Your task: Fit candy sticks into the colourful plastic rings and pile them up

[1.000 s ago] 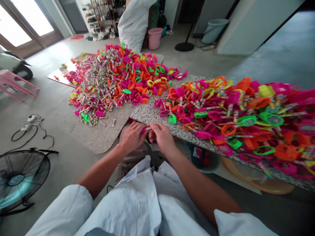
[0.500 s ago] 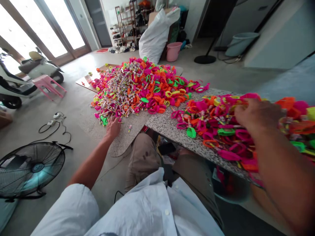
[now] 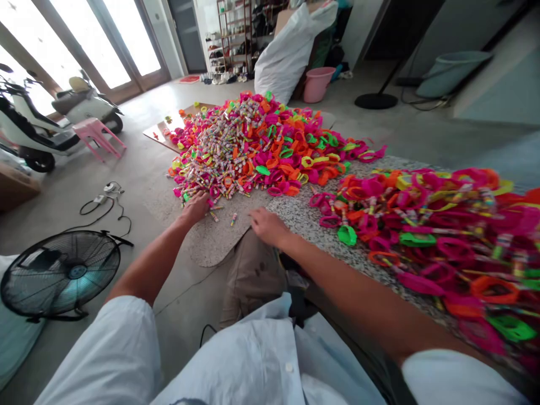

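My left hand [image 3: 196, 207] is at the near left edge of a big heap of small candy-like tubes [image 3: 219, 138] and bright plastic bands [image 3: 291, 140]. Its fingers curl down by a pink piece; what they hold is hidden. My right hand [image 3: 269, 226] hovers over the near edge of the speckled stone top [image 3: 295, 216], with its fingers loosely bent and apart and nothing visible in them. Between the hands lies a loose tube [image 3: 233, 219]. To the right spreads a second pile of pink, orange, green and yellow bands with tubes [image 3: 405, 242].
A black floor fan [image 3: 63, 275] stands at left, near a power strip with cables [image 3: 101, 199]. Behind it are a pink stool [image 3: 98, 135] and scooters [image 3: 84, 104]. Beyond the heap stand a white sack [image 3: 284, 56], a pink bucket [image 3: 318, 84] and a shoe rack [image 3: 230, 39].
My right hand has moved left from the right-hand pile to the near table edge beside the loose tube. My left hand stays at the heap's edge. The view has shifted slightly.
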The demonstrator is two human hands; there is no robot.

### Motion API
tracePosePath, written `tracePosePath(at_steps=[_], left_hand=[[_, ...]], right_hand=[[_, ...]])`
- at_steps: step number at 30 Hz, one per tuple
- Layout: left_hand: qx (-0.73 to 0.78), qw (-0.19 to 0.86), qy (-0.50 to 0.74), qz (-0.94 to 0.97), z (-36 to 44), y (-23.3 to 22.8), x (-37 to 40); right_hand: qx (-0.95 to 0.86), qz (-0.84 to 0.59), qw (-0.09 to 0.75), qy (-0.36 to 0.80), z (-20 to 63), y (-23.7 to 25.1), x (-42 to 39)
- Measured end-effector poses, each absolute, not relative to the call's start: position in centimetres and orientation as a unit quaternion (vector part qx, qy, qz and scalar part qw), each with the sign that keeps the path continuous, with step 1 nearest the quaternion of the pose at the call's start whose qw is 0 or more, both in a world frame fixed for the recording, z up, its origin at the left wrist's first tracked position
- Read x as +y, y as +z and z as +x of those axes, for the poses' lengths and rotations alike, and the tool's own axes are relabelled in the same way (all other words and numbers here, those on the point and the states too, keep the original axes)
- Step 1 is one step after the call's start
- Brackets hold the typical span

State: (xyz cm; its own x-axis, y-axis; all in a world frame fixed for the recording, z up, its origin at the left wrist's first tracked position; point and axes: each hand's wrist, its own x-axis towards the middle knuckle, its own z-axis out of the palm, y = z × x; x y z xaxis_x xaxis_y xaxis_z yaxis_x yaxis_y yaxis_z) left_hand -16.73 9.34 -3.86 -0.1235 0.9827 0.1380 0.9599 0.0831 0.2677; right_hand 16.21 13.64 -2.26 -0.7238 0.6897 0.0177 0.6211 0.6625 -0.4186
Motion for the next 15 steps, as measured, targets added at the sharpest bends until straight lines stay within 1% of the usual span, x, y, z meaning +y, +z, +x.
tracePosePath(at_steps=[4,5,7,9,13,15], left_hand=[[0.780,0.011,0.207,0.590,-16.8,-4.2,7.5],[0.791,0.021,0.244,0.560,-16.6,-4.3,7.0],[0.795,0.079,0.351,0.489,-15.9,-4.2,5.8],[0.765,0.161,0.450,0.432,-14.6,-4.1,4.7],[0.704,0.236,0.508,0.437,-10.4,-3.7,2.5],[0.647,0.272,0.553,0.448,-7.7,-3.3,1.7]], right_hand=[[-0.887,-0.398,0.062,0.227,9.5,-4.4,12.0],[-0.878,-0.414,0.061,0.233,8.5,-4.6,12.0],[-0.860,-0.441,0.061,0.248,7.3,-4.8,12.4],[-0.845,-0.458,0.066,0.268,6.8,-4.8,12.9],[-0.819,-0.462,0.103,0.325,8.0,-4.2,13.2],[-0.806,-0.456,0.130,0.355,9.6,-3.3,12.8]])
